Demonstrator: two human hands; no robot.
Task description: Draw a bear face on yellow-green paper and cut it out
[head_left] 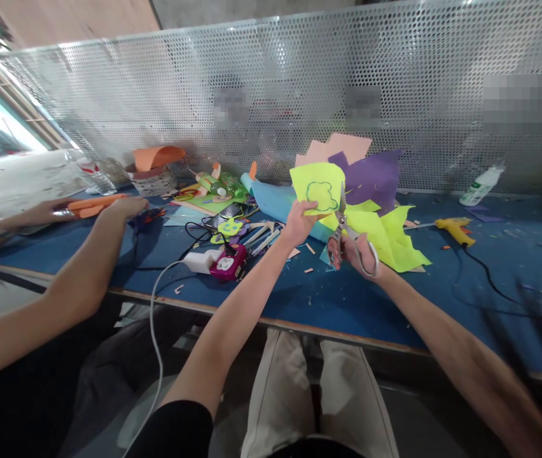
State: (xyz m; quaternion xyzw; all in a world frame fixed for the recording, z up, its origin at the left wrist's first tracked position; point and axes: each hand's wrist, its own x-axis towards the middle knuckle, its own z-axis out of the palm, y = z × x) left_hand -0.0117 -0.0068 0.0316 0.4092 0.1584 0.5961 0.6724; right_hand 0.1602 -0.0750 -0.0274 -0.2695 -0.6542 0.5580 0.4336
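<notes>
My left hand pinches the lower left edge of a yellow-green sheet with a rounded outline drawn on it in dark marker. My right hand has its fingers through the handles of a pair of metal scissors. The scissor blades point upward along the right edge of the held sheet; I cannot tell whether they are cutting into it. Behind and beside my right hand lie crumpled yellow-green sheets, a purple sheet and a pinkish sheet.
A yellow glue gun with a black cord lies at right, near a white bottle. At left, a magenta power adapter sits among cables and scraps. A co-worker's hands hold something orange. A perforated metal panel borders the blue table.
</notes>
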